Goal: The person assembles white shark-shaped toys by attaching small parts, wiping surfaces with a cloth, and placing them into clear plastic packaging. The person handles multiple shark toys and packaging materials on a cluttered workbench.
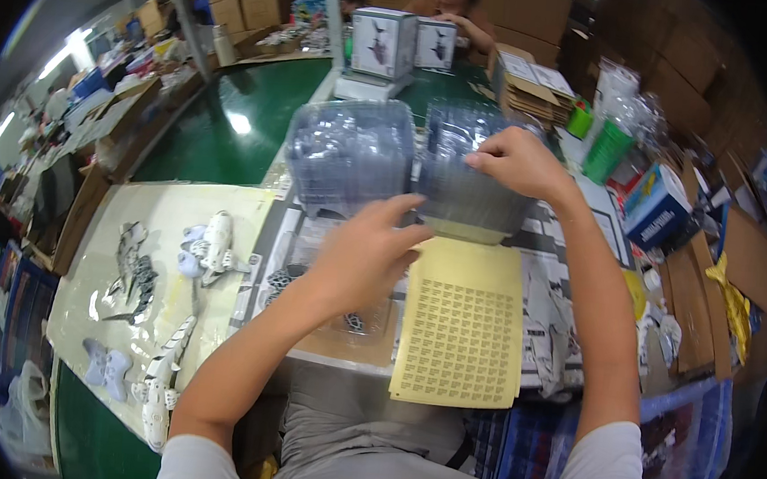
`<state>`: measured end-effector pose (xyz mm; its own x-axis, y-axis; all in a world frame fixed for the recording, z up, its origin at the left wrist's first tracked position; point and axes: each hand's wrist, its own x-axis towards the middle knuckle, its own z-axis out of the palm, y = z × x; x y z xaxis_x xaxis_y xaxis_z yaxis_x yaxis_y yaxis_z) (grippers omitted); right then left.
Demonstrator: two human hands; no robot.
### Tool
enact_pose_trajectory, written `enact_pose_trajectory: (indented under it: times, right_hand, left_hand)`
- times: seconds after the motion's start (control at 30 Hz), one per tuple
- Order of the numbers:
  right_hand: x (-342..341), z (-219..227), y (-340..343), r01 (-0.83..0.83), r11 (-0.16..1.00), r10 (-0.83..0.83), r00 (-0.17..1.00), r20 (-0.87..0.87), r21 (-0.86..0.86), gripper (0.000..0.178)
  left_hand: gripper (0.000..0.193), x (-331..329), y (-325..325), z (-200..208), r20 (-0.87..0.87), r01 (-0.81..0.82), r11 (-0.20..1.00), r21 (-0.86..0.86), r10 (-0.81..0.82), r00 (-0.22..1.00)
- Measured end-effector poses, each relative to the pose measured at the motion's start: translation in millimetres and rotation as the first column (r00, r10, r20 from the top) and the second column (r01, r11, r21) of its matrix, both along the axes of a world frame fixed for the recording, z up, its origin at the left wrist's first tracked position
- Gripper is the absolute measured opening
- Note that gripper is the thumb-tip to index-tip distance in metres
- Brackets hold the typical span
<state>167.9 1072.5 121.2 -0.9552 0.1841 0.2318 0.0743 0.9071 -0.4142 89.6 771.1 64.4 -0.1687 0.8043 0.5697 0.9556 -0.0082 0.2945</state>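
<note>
Two stacks of nested clear plastic trays stand on the table in front of me, a left stack [349, 156] and a right stack [473, 192]. My right hand [520, 165] is at the top of the right stack, thumb and fingers closed on the edge of a clear plastic tray; part of the grip is hidden. My left hand [369, 252] hovers just before the stacks, fingers apart, holding nothing. Beneath it, a clear tray [368, 315] with black-and-white patterned pieces is partly covered by my arm. A yellow sheet of printed labels [459, 335] lies between my arms.
On a cream mat [91, 297] at left lie white toy parts [212, 244] and a dark patterned toy piece [134, 278]. Printed boxes [383, 43] stand at the back, where a person sits. Flat cartons [531, 84], a green cup [605, 153] and a blue box [665, 208] crowd the right side.
</note>
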Motion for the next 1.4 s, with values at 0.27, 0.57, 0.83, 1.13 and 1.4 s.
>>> enact_pose_trajectory:
  times: [0.27, 0.57, 0.83, 1.13, 1.4]
  right_hand:
    - [-4, -15, 31, -0.078, 0.981, 0.068, 0.996, 0.059, 0.177, 0.018]
    - [42, 30, 52, 0.131, 0.973, 0.003, 0.815, -0.58, 0.188, 0.034]
    - [-21, -31, -145, -0.08, 0.534, 0.372, 0.916, 0.15, -0.842, 0.042]
    - [-54, -131, -146, 0.021, 0.848, 0.04, 0.994, 0.104, -0.53, 0.047]
    - [11, -91, -124, -0.143, 0.859, -0.132, 0.866, -0.482, -0.492, 0.027]
  left_hand:
    - [0.027, -31, 108, -17, -0.239, 0.025, 0.999, -0.04, -0.034, 0.97]
    - [0.054, -53, -5, 19, 0.704, -0.23, 0.966, 0.114, 0.085, 0.705]
    - [0.074, -12, -135, 12, 0.85, -0.226, 0.973, 0.049, 0.078, 0.52]
    - [0.065, -102, -102, -71, 0.822, -0.422, 0.863, -0.279, 0.442, 0.359]
    - [0.035, -54, -333, -3, 0.465, -0.676, 0.721, 0.155, 0.55, 0.693]
